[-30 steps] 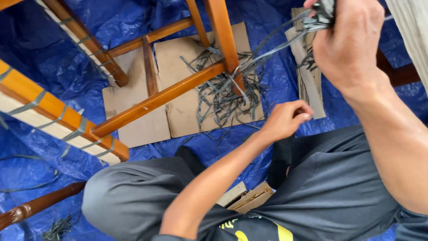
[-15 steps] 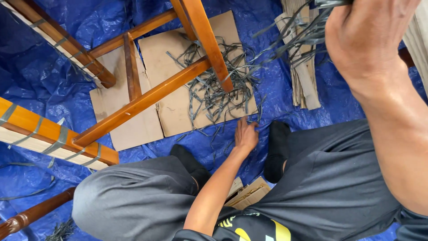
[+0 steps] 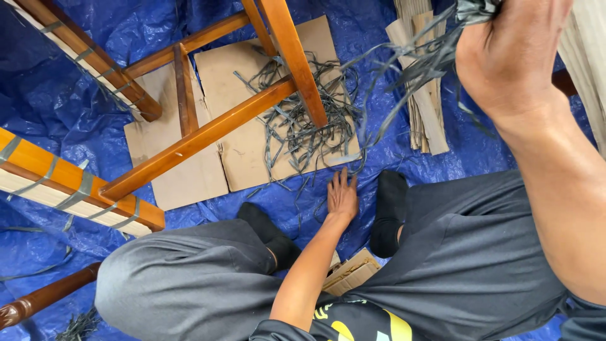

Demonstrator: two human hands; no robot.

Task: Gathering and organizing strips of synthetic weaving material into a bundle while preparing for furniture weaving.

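Blue tarp (image 3: 57,101) on floor w/ cardboard (image 3: 246,158). Left hand (image 3: 342,196) flat, fingers spread, holding nothing, beside grey strips (image 3: 303,126). Right hand (image 3: 511,57) fisted round strip bundle (image 3: 429,57), up high.

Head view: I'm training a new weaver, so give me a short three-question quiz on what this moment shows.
1. True or false: the right hand grips a bunch of grey strips.
2. What does the left hand rest on? A) the cardboard B) the blue tarp C) a wooden rail
3. Fill in: the loose pile of strips lies on flattened ____ under the wooden frame.

Key: 1 true; 2 B, palm down just beside the cardboard's edge; 3 cardboard.
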